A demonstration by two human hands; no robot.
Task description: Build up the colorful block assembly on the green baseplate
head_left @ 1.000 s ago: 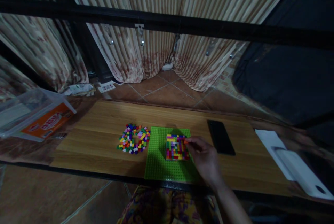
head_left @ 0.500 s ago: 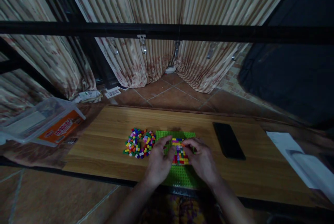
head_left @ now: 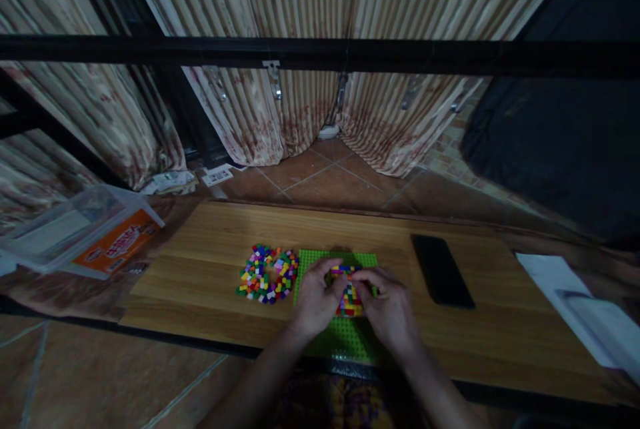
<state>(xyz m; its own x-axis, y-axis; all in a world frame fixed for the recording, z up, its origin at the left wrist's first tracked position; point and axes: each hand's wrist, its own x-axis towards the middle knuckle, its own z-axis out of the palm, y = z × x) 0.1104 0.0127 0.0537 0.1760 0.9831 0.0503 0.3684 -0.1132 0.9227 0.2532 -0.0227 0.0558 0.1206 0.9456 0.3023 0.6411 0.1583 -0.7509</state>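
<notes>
A green studded baseplate [head_left: 345, 342] lies on the wooden board, with a block of multicoloured toy bricks [head_left: 351, 307] built on its middle. My right hand [head_left: 393, 305] is closed in a pinch over the right side of this block; a small orange brick shows at its fingertips, partly hidden. From the left, my left hand [head_left: 317, 299] curves over the block, thumb and index finger a little apart. Its thumb tip is close to the right fingertips. Both hands cover part of the bricks. Left of the baseplate lies a pile of loose small bricks [head_left: 263, 275].
A black phone [head_left: 443, 271] rests on the wooden board [head_left: 200, 289] to the right. White papers [head_left: 565, 282] lie at the far right. A clear plastic box [head_left: 100, 232] with an orange label stands at the left. A dark bar [head_left: 320, 55] crosses in front of curtains [head_left: 300, 2].
My left hand has shifted right, its thumb and index finger coming closer to the right fingertips. My right hand keeps its pinch over the block. The view has moved slightly.
</notes>
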